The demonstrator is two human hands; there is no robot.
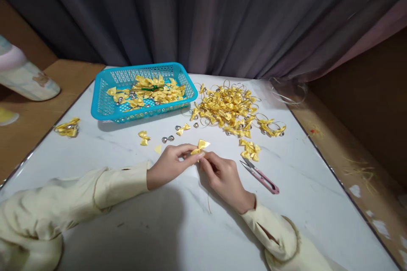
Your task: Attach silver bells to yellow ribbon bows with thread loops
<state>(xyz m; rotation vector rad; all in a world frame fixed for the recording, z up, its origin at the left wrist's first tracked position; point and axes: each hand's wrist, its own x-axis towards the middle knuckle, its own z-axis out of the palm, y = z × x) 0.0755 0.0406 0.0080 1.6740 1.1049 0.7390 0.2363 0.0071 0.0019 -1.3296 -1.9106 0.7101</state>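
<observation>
Between my two hands, above the front of the white table (pixel 152 228), is a yellow satin bow (pixel 201 145). My left hand (pixel 173 163) pinches it from the left, thumb and fingers closed. My right hand (pixel 224 178) is closed too, its fingertips meeting the bow's lower right side. A thin cord (pixel 209 203) hangs below the right fingers. Just beyond my left hand lie silver bells (pixel 168 139) and a loose bow (pixel 144 138). Pink-handled thread snips (pixel 260 175) rest to the right of my right hand, blades pointing away to the left.
A blue basket (pixel 144 114) holding yellow bows and silver bells stands at the back left. Right of it spreads a heap of bows with looped cords (pixel 225 108). A small bow cluster (pixel 68 128) lies far left. A bottle (pixel 28 74) stands beyond the left edge; a curtain (pixel 190 17) hangs behind.
</observation>
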